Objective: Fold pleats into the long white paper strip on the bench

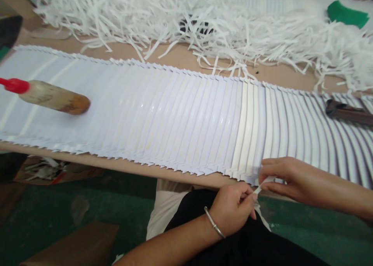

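Note:
A thin white paper strip (257,190) spans the small gap between my hands, just over the table's front edge. My left hand (233,207), with a silver bracelet at the wrist, is closed on the strip's lower end. My right hand (287,178) pinches the upper end between thumb and fingers, close to the front edge of a long row of overlapping white sheets (186,114). Whether the strip is still joined to a sheet I cannot tell. Glossy wet-looking spots show along the middle of the row.
A squeeze bottle with a red nozzle (54,97) lies across the sheets at left. On the right, a dark brown tool (349,112) rests on them. Loose paper strips (163,17) heap along the back of the brown table (116,50). A green piece (346,14) lies at back right.

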Motion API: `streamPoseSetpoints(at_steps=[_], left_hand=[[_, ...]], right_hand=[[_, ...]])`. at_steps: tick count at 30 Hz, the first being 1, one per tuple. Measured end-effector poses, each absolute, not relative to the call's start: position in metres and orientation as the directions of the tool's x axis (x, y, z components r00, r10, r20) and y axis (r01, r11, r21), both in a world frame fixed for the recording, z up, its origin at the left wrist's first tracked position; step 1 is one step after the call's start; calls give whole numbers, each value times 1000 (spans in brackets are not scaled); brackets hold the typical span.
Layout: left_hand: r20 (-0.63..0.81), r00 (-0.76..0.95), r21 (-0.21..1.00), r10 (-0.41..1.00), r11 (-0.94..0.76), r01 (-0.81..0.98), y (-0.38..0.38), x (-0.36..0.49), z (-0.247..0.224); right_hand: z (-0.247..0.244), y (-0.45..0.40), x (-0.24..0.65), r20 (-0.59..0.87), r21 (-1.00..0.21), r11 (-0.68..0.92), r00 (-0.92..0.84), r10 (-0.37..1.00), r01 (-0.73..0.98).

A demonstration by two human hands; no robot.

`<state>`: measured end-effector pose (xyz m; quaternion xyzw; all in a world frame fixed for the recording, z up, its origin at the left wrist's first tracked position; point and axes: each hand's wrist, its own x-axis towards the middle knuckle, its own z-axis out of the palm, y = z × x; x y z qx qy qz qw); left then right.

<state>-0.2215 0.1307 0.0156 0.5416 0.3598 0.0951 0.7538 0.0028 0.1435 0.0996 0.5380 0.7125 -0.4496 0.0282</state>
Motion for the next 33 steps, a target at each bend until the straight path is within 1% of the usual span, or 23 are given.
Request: streamPoseSetpoints(at_steps=[4,7,11,14,16,20,26,29,33], left_hand=[[-474,725,870,500,392,298,131,-220,16],[-461,733,884,501,336,326,132,-222,16],[-353,742,930,571,127,345,132,-230,19],[-208,733,939,648,-77,336,131,-236,20],[-93,729,917,679,-226,328,130,-239,20],[75,726,825,684,-452,340,132,-241,19],[197,759,592,620,-692,412,140,-238,23],[253,782,461,570,-781,420,143,-235,25],[264,790,333,554,-821,464,144,-230,26]], right_hand=[[93,146,6,-538,-599,39,-439,720,799],[89,156,17,-509,-585,51,-416,753,809],[85,178,33,-455,-545,82,-377,807,834],[86,191,31,-462,-514,127,-398,793,849],[88,198,26,-482,-491,146,-408,775,859],[92,205,17,-516,-453,164,-408,753,876],[90,208,16,-529,-412,180,-395,751,893],[88,208,16,-526,-408,172,-385,758,897],[87,208,14,-510,-414,174,-386,769,893]])
